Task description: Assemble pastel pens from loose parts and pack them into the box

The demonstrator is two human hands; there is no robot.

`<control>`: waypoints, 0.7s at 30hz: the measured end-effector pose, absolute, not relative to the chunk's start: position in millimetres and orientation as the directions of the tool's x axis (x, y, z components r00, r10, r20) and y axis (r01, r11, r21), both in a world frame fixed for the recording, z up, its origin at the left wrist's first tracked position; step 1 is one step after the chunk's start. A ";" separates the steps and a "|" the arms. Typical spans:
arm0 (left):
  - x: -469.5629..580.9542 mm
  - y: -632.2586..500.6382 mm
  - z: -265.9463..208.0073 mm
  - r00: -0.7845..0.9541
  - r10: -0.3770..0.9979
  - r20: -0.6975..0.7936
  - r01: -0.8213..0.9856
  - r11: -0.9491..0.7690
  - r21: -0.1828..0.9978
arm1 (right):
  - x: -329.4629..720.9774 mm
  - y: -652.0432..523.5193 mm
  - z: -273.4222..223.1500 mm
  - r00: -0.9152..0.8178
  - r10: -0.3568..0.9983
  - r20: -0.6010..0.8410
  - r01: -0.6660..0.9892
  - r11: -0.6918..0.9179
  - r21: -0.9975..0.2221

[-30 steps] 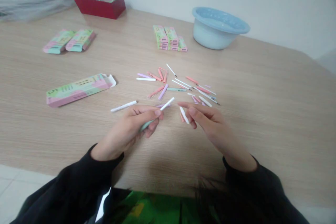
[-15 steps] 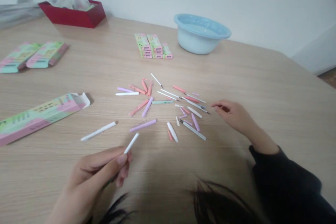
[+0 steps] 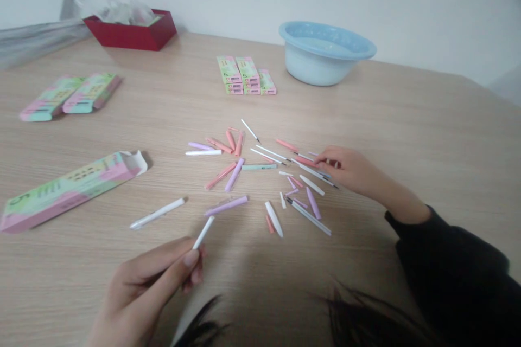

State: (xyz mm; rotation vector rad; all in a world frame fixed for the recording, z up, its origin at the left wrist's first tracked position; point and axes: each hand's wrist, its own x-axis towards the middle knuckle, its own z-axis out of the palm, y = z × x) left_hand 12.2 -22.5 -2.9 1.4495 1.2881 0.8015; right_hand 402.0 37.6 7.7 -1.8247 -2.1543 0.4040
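Note:
My left hand pinches a white pen barrel between thumb and fingers, its open end pointing up and away. My right hand has its fingertips drawn together at the right edge of the loose pen parts. They touch down by a pink pen barrel and some white refills; what lies between them is hidden. Around are a purple barrel, a white tapered barrel, a pair of refills and small caps. A white pen and a purple pen lie beyond my left hand.
An opened long carton lies at left, two flat cartons behind it. Small stacked boxes stand at the back beside a blue basin. A red box holds plastic bags.
My right hand has moved left and reached the pen parts. My left hand keeps hold of the white pen barrel. The whole view has shifted slightly.

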 end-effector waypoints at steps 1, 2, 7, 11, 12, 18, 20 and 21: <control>10.0 -21.6 -1.8 0.228 0.963 -0.145 0.308 0.070 0.949 | 392.9 43.0 11.1 -0.222 0.974 0.045 0.891 0.222 -0.396; 8.1 -21.1 -1.0 0.239 0.961 -0.142 0.316 0.062 0.947 | 382.5 49.0 14.7 -0.293 0.955 0.052 0.871 0.289 -0.397; 6.6 -23.7 1.4 0.232 0.968 -0.097 0.340 0.012 0.940 | 326.5 83.8 22.5 -0.470 0.882 0.020 0.847 0.458 -0.270; 6.8 -22.6 5.7 0.213 0.975 -0.055 0.386 -0.033 0.922 | 302.6 104.0 5.0 -0.499 0.867 -0.015 0.854 0.489 -0.175; 6.4 -21.2 7.0 0.238 0.971 -0.040 0.399 -0.059 0.915 | 300.2 106.4 -1.0 -0.502 0.865 -0.020 0.854 0.492 -0.169; 11.1 -15.3 12.9 0.335 0.940 0.059 0.409 -0.201 0.890 | 297.3 98.1 -11.6 -0.534 0.846 -0.014 0.840 0.528 -0.125; 14.5 -16.7 13.5 0.363 0.928 0.081 0.382 -0.228 0.896 | 296.6 85.8 -0.7 -0.543 0.840 0.005 0.830 0.538 -0.148; 15.7 -17.9 13.6 0.375 0.923 0.083 0.373 -0.232 0.899 | 296.0 77.6 6.7 -0.556 0.831 0.024 0.813 0.550 -0.191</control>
